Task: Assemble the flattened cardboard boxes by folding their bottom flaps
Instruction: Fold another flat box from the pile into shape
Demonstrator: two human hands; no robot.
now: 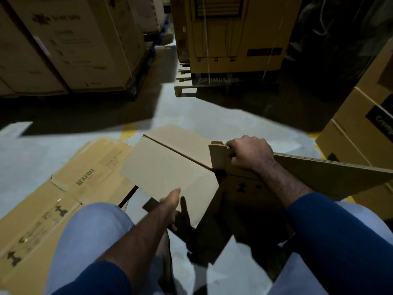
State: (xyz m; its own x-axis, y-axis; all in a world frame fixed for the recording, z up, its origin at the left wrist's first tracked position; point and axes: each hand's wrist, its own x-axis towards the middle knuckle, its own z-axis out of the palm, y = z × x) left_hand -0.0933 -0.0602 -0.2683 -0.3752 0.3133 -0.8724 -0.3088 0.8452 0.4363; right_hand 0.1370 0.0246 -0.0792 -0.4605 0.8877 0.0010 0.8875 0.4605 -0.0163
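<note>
On a grey concrete floor [191,111], among stacked cartons [63,50] on pallets, the cardboard box [244,188] sits between the person's knees. The right hand [248,154] grips its small flap [219,158]. The left hand [170,206] is at the wide flap [161,167], fingers hidden, grip unclear. Flattened boxes [70,188] lie left.

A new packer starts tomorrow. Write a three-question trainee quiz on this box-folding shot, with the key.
1. True or false: the right hand has its fingers curled over the upper edge of the box.
2. Choose one. The flattened boxes lie: A) on a pallet; B) on the floor, to the person's left; C) across the person's lap.
3. Short answer: which hand is at the near edge of the wide flap?

Key: 1 true; 2 B; 3 the left hand.
</note>
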